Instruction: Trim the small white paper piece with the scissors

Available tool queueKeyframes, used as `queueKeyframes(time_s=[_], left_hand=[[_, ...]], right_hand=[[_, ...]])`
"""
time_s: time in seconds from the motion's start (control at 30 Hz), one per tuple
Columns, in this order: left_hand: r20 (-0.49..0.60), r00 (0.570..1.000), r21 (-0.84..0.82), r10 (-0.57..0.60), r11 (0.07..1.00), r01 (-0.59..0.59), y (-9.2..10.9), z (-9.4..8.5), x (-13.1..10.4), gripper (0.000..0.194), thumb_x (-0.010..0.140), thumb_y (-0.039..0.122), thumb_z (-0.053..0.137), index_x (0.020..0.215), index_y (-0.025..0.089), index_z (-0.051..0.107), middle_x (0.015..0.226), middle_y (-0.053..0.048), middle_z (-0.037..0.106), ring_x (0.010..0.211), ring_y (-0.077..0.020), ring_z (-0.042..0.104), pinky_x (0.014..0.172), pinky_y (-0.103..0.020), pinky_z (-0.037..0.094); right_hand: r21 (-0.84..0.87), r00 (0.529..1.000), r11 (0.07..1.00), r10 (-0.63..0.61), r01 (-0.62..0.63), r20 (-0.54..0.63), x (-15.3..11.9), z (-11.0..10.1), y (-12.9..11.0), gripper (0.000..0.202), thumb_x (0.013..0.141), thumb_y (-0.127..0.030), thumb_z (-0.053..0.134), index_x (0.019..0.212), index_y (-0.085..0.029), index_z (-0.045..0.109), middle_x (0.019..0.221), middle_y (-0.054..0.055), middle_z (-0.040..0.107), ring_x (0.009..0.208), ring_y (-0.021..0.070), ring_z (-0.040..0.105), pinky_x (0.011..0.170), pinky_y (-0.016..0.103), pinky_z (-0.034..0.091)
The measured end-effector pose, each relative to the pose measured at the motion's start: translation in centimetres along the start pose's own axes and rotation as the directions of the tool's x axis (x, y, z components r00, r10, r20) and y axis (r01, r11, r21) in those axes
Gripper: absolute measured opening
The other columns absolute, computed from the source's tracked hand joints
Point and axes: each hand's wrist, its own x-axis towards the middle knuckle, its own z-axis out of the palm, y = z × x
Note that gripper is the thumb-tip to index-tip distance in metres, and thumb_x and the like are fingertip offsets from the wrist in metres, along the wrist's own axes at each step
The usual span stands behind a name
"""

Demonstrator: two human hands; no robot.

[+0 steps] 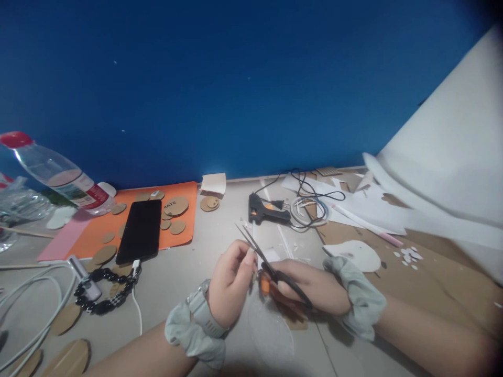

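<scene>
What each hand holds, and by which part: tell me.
Right hand: scissors, by the handles. Left hand: closed in a pinch; whether on anything, I cannot tell.

A deep blue wall (pixel 236 94) fills the upper view, plain apart from a few tiny pale specks. Below the blue wall, a light grey table (pixel 223 222) meets its foot. To the right of the blue wall rises a large white slanting surface (pixel 456 152), its material unclear. Soft light leaves a faint glow low on the blue wall.
</scene>
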Motion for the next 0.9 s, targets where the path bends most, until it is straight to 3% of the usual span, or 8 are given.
queueKeyframes(time_s=[0.33,0.57,0.9], left_hand=[[0.01,1.0,0.024,-0.009,1.0,0.009,0.2,0.1,0.0,0.025,0.096,0.029,0.038,0.074,0.02,0.044,0.066,0.004,0.045,0.061,-0.0112,0.042,0.062,-0.024,0.037],[0.003,1.0,0.037,-0.014,0.999,0.014,0.2,0.1,0.2,0.025,0.095,0.028,0.038,0.073,0.019,0.044,0.065,0.003,0.045,0.061,-0.0114,0.043,0.062,-0.024,0.037],[-0.028,0.999,0.054,-0.02,0.998,0.021,0.4,0.0,0.2,0.026,0.094,0.029,0.04,0.07,0.019,0.045,0.064,0.003,0.046,0.06,-0.012,0.044,0.061,-0.025,0.038]], right_hand=[[-0.071,0.999,0.997,0.013,-0.015,-0.031,0.1,0.2,-0.2,0.062,0.082,-0.073,0.033,0.08,-0.014,0.051,0.049,-0.006,0.043,0.038,0.0068,0.039,0.037,0.019,0.033],[-0.049,0.999,0.998,0.027,-0.029,-0.034,0.1,0.2,0.9,0.058,0.083,-0.071,0.037,0.083,-0.015,0.051,0.054,-0.004,0.046,0.038,0.0068,0.041,0.035,0.018,0.033],[-0.018,0.997,0.998,0.058,-0.059,-0.053,0.0,0.4,0.5,0.057,0.081,-0.072,0.039,0.079,-0.015,0.05,0.052,-0.006,0.043,0.036,0.0055,0.038,0.033,0.016,0.03]])
